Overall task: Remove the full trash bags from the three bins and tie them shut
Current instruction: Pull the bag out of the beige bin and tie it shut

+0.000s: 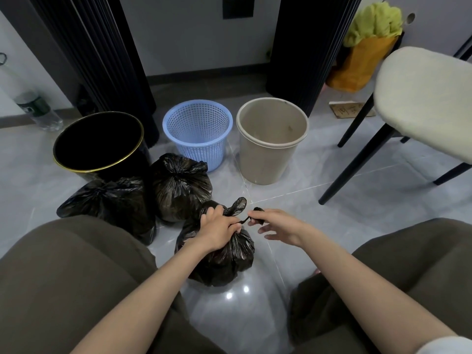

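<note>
Near, between the person's knees, a small black plastic trash bag point(229, 264) sits on the glossy grey tiled floor point(332, 213). The left hand point(219, 231) grips its gathered neck with curled fingers. The right hand point(277, 226) pinches a twisted end of its plastic between thumb and forefinger, other fingers loosely spread. Just farther left lie a second black bag point(178, 187) and a third black bag point(112, 200), touching. Beyond stand a gold-rimmed black round bin point(86, 171) at left, a blue plastic mesh basket point(204, 154) in the middle and a beige plastic bin point(265, 164) at right
</note>
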Tool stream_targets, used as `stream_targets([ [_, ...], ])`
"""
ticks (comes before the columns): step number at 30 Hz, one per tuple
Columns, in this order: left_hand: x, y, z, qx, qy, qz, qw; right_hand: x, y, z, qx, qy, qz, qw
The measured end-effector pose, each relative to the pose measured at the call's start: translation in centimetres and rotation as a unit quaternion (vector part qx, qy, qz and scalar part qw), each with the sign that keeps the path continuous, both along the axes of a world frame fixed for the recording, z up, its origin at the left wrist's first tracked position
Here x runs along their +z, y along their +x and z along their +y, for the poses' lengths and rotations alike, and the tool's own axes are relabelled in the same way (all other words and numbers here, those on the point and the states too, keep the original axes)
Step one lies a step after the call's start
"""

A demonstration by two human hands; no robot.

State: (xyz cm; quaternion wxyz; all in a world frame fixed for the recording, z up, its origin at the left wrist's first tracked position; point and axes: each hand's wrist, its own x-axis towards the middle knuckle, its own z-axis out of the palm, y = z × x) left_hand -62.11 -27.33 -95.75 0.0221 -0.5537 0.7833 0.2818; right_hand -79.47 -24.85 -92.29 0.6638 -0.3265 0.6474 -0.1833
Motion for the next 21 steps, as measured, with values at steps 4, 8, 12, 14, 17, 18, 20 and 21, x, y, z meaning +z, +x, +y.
stream_targets([
  [4,0.2,-0.1,0.0,0.004,0.005,0.008,1.000,-0.9,-0.1,-0.3,-0.121,0.043,-0.125,0.984],
  [8,0.2,-0.5,0.2,0.002,0.030,0.016,0.999,-1.7,0.3,-0.3,-0.254,0.040,-0.227,0.939],
  [12,-0.8,-0.8,0.1,-0.005,0.065,0.044,0.997,-3.0,1.0,-0.2,-0.338,0.007,-0.288,0.896],
  [14,-1.5,-0.7,-0.1,-0.006,0.080,0.072,0.994,-3.5,1.5,-0.2,-0.349,-0.021,-0.262,0.900],
  [17,-1.9,-0.8,-0.1,0.005,0.100,0.123,0.987,-3.8,2.1,0.0,-0.333,-0.063,-0.183,0.923],
  [18,-1.9,-1.0,0.0,0.029,0.107,0.143,0.983,-3.9,2.1,0.1,-0.313,-0.071,-0.147,0.936],
  [20,-1.7,-1.2,0.0,0.098,0.131,0.193,0.967,-4.3,2.0,0.3,-0.266,-0.081,-0.083,0.957],
  [21,-1.7,-1.3,0.0,0.128,0.142,0.217,0.957,-4.4,2.0,0.4,-0.244,-0.089,-0.059,0.964],
])
